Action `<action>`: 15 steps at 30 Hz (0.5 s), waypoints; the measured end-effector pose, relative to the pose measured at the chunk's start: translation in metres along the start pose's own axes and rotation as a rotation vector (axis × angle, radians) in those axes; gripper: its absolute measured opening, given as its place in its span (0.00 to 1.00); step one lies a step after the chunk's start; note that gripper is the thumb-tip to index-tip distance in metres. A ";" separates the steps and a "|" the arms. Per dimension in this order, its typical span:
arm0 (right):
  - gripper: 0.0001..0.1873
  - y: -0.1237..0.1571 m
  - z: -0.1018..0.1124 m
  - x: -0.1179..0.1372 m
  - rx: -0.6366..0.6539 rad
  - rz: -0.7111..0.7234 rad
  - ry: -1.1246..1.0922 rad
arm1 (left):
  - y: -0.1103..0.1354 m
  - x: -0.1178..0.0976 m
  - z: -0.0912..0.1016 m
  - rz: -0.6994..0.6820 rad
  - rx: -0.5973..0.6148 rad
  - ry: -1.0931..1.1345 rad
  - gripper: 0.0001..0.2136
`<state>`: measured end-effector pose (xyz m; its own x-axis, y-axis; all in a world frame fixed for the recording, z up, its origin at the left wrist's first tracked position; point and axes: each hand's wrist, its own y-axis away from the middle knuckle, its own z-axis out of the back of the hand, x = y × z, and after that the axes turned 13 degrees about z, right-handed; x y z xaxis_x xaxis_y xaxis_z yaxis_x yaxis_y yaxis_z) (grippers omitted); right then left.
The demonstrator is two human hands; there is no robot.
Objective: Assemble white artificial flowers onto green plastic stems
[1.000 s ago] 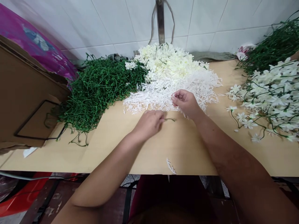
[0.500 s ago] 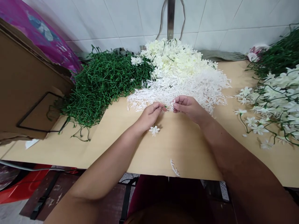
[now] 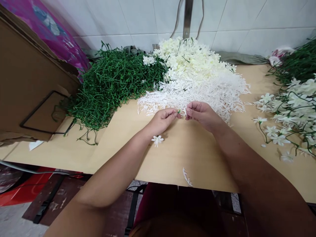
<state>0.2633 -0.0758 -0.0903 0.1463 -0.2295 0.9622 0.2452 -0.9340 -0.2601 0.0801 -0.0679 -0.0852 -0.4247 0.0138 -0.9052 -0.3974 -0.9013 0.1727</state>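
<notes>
My left hand [image 3: 163,121] is closed in a pinch on a green artificial flower stem [image 3: 179,112], whose tip shows at the fingertips. A white flower [image 3: 157,140] hangs below that wrist, apparently on the same stem. Just to the right, my right hand [image 3: 201,113] has thumb and forefinger pinched on a small white stamen piece [image 3: 184,112], mostly hidden by the fingers. The piece is close to the stem tip; whether they touch I cannot tell. Behind both hands lies a heap of white stamen pieces [image 3: 207,93].
Green stems [image 3: 118,82] are piled at left beside a cardboard box [image 3: 29,75]. Cream flower heads [image 3: 190,61] lie against the tiled wall. Stemmed white flowers [image 3: 296,108] spread at right. A loose white stamen strip [image 3: 187,177] rests near the table's front edge.
The view has shifted slightly. The hanging flower has swung left relative to my left hand. The white piece now shows between both hands' fingertips, beside the green stem tip.
</notes>
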 end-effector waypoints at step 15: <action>0.18 0.001 0.000 0.002 0.075 -0.024 0.064 | 0.002 -0.005 0.001 0.017 0.062 0.034 0.11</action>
<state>0.2638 -0.0773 -0.0886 0.0781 -0.2265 0.9709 0.3197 -0.9167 -0.2396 0.0802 -0.0693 -0.0797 -0.4042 -0.0166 -0.9145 -0.4409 -0.8725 0.2107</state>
